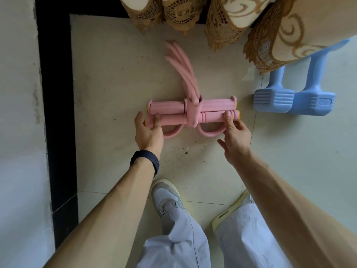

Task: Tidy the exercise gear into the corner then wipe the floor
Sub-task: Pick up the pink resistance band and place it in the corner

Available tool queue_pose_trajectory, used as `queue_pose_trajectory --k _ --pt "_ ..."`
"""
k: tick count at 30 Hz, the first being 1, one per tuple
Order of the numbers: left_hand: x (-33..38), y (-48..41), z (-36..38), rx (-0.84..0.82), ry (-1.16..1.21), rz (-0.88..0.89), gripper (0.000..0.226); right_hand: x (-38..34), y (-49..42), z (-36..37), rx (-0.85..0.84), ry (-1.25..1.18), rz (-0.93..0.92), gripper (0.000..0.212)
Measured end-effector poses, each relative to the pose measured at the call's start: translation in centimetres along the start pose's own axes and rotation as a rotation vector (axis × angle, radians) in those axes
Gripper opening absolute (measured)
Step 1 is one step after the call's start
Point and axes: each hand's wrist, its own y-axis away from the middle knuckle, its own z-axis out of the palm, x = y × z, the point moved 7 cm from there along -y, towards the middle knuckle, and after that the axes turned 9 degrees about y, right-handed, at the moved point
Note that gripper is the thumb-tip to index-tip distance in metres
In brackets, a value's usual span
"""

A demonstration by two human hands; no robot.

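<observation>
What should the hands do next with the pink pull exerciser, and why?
Probably slide the pink pull exerciser toward the wall corner: left hand and right hand hold its ends, and it lies apart from the blue dumbbells.

— Surface? Pale glossy tiled floor, black border strip along left wall, scattered with dark grit.

— Lying on it? Pink plastic pedal resistance puller with rubber tubes, centre; just right, two light-blue ribbed dumbbells side by side, touching; two grey sneakers nearer.
</observation>
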Motion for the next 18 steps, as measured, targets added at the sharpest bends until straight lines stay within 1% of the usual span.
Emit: queue_pose_trajectory --k 1,3,6,8,10,12,15,16,18 --pt "-0.1 0.0 -0.1 0.023 0.019 -0.008 0.055 0.1 0.3 0.3 -0.023 -0.012 0.045 0.02" --pt "0.4 -0.3 0.3 0.029 0.047 -0.006 0.047 -0.2 0.5 0.6 -0.037 -0.073 0.086 0.01" --pt "4.0 -1.7 2.2 -0.06 0.037 0.091 0.03 -3.1 -0.5 0.4 -0.019 -0.173 0.025 0.005" --pt "7.0 -3.1 4.1 -0.128 -0.002 0.146 0.028 -5.2 -1.7 0.2 0.017 -0.16 0.005 0.005" --pt "9.0 -4.7 5.8 -0.166 -0.019 0.143 0.03 -6.4 -3.2 0.2 0.06 -0.126 0.012 0.016" --pt "9.8 -5.4 6.6 -0.149 -0.021 0.127 0.034 -7.0 -4.0 0.6 0.082 -0.086 0.015 0.028" --pt "9.4 -5.0 6.8 -0.107 -0.069 0.17 0.034 -6.4 -4.5 1.1 0.094 -0.043 0.036 0.025" --pt "9.1 -4.7 6.9 -0.114 -0.075 0.176 0.036 -6.1 -4.3 1.1 0.084 -0.029 0.049 0.03" --pt "8.9 -4.0 7.2 -0.149 -0.082 0.158 0.049 -6.1 -4.0 0.8 0.074 -0.009 0.045 0.05"
